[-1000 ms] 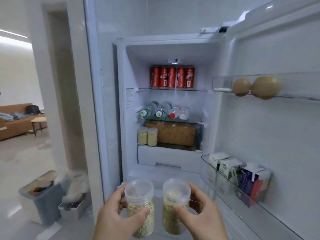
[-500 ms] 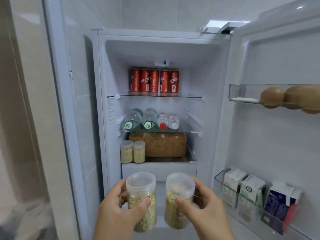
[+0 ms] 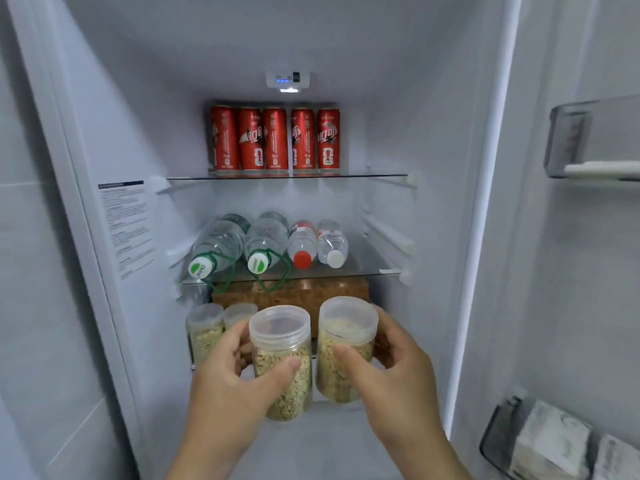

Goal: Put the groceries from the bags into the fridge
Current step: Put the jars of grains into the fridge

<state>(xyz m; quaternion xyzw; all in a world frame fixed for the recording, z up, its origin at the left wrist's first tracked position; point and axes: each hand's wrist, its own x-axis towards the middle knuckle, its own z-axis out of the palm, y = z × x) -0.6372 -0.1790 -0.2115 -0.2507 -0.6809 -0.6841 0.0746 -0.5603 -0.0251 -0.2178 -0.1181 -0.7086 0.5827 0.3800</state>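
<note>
I am facing the open fridge [image 3: 391, 209]. My left hand [image 3: 225, 382] grips a clear plastic jar of oats [image 3: 282, 362] with a translucent lid. My right hand [image 3: 398, 372] grips a second, similar jar of oats [image 3: 343, 351]. Both jars are upright, side by side, held in front of the third shelf. On that shelf, at the left, stand two more oat jars [image 3: 206, 330], partly hidden by my left hand, with a brown box [image 3: 298, 292] behind them.
Several red cans [image 3: 275, 142] line the top glass shelf. Water bottles [image 3: 266, 242] lie on their sides on the second shelf. The open door at right carries an upper bin [image 3: 588, 140] and a lower bin with cartons [image 3: 554, 441].
The view has moved closer to the fridge. Both hands have lifted the two jars upward and forward, from drawer height to the third shelf's level.
</note>
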